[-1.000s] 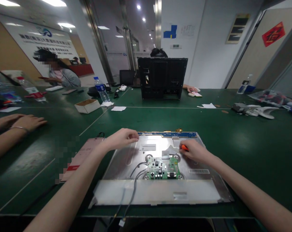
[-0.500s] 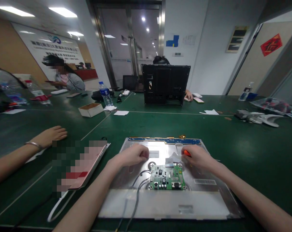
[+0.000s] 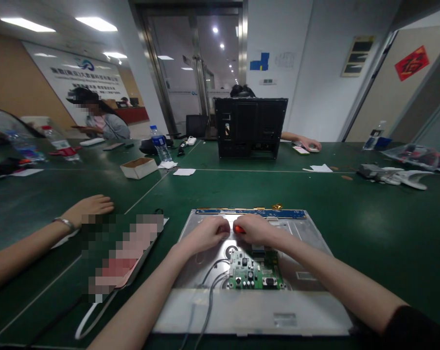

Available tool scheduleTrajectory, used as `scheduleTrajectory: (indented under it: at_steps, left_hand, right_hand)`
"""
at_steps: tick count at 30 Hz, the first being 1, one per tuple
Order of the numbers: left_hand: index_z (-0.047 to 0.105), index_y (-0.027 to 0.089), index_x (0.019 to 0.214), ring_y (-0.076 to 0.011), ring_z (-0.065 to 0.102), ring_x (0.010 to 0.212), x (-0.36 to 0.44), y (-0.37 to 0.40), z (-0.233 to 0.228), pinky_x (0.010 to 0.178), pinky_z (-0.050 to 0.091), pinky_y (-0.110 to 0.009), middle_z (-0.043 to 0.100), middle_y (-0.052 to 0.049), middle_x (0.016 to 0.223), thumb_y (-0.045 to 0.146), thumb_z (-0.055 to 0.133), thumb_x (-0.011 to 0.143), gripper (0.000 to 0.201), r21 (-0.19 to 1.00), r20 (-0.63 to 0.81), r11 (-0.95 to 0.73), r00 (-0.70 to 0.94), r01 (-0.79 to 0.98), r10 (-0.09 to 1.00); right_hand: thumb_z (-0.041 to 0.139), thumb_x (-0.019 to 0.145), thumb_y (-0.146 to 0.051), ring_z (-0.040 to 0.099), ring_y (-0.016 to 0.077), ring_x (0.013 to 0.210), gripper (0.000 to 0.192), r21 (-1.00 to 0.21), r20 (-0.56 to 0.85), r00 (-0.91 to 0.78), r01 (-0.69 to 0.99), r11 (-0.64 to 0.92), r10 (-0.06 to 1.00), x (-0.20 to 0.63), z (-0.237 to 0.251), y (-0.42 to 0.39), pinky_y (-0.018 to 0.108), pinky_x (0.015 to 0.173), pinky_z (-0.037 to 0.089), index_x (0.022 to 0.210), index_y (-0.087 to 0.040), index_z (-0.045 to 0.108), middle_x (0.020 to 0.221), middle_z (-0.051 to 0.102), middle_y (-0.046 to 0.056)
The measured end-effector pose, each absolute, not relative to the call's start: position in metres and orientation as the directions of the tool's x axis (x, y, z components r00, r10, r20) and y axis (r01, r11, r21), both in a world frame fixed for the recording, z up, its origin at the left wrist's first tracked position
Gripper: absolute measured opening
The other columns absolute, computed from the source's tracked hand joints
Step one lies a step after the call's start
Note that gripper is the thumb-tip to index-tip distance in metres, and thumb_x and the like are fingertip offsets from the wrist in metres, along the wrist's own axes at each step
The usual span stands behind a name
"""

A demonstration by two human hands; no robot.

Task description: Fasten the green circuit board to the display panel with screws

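Brushed metal panel (image 3: 307,243) flat on green table (image 3: 369,214), small green circuit board (image 3: 251,274) mid-back. Left hand (image 3: 207,233) curled loosely; right hand (image 3: 252,228), since shifted leftward, clasped around orange-handled tool (image 3: 239,229).

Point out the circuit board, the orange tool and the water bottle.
circuit board (image 3: 254,275): head view, middle of the green face.
orange tool (image 3: 238,229): head view, tip showing between the hands.
water bottle (image 3: 160,145): head view, blue label.

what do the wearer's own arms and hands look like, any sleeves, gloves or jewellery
Both hands are bare: no gloves or rings show on the left hand or the right hand. The left forearm is bare, with no watch or bracelet. A dark sleeve edge shows high on the right arm.
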State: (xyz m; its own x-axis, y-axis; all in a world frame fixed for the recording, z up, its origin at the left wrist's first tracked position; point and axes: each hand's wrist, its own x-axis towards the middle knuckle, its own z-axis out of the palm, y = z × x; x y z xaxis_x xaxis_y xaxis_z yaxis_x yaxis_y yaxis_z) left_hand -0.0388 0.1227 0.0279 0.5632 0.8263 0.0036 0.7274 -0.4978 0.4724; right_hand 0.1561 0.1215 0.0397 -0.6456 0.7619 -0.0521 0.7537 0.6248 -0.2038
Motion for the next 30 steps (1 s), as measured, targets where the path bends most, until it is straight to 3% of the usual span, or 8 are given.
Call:
scheduleTrajectory:
  at_steps: [6, 13, 20, 24, 30]
  left_hand:
    - [0.061, 0.016, 0.069, -0.0164, 0.049, 0.065, -0.043, 0.13, 0.022, 0.059, 0.03, -0.024, 0.056, -0.001, 0.066, 0.024, 0.055, 0.073, 0.012, 0.523, 0.003, -0.491, 0.574, 0.696, 0.819]
    - [0.069, 0.015, 0.077, -0.016, 0.05, 0.065, -0.045, 0.132, 0.019, 0.059, 0.033, -0.024, 0.058, 0.0, 0.068, 0.024, 0.057, 0.067, 0.017, 0.569, -0.01, -0.463, 0.568, 0.68, 0.823]
    - [0.072, 0.016, 0.08, -0.0161, 0.053, 0.067, -0.044, 0.132, 0.02, 0.061, 0.035, -0.024, 0.062, -0.001, 0.071, 0.019, 0.055, 0.072, 0.018, 0.558, -0.005, -0.46, 0.557, 0.691, 0.831]
    - [0.071, 0.015, 0.079, -0.0158, 0.052, 0.067, -0.044, 0.132, 0.021, 0.06, 0.034, -0.023, 0.062, -0.001, 0.071, 0.018, 0.055, 0.071, 0.018, 0.562, -0.016, -0.452, 0.555, 0.693, 0.832]
    - [0.066, 0.015, 0.073, -0.0167, 0.051, 0.066, -0.045, 0.132, 0.022, 0.06, 0.033, -0.024, 0.059, 0.0, 0.068, 0.025, 0.056, 0.077, 0.015, 0.566, -0.009, -0.466, 0.571, 0.68, 0.821]
  right_hand:
    - [0.061, 0.089, -0.022, 0.067, 0.0213, 0.099, 0.023, -0.211, -0.022, -0.788, 0.606, 0.767, 0.616, 0.138, 0.049, 0.097, 0.028, 0.072, 0.041, 0.111, -0.023, 0.069, 0.118, 0.071, 0.007]
    - [0.061, 0.088, -0.022, 0.066, 0.0168, 0.078, 0.015, -0.187, -0.089, -0.882, 0.471, 0.862, 0.462, 0.118, 0.05, 0.09, 0.025, 0.06, 0.037, 0.097, -0.022, 0.073, 0.095, 0.075, 0.003]
    - [0.062, 0.082, -0.012, 0.066, 0.0185, 0.082, 0.015, -0.086, -0.075, -0.921, 0.387, 0.918, 0.381, 0.121, 0.055, 0.084, 0.027, 0.061, 0.038, 0.094, -0.015, 0.071, 0.097, 0.074, 0.007]
    - [0.059, 0.085, -0.013, 0.067, 0.0183, 0.082, 0.016, -0.093, -0.074, -0.905, 0.425, 0.9, 0.42, 0.124, 0.057, 0.083, 0.027, 0.06, 0.038, 0.096, -0.018, 0.07, 0.099, 0.074, 0.006]
    - [0.06, 0.086, -0.018, 0.068, 0.0212, 0.093, 0.02, -0.103, -0.035, -0.774, 0.632, 0.768, 0.633, 0.14, 0.063, 0.107, 0.027, 0.071, 0.042, 0.101, -0.022, 0.071, 0.107, 0.074, 0.008]
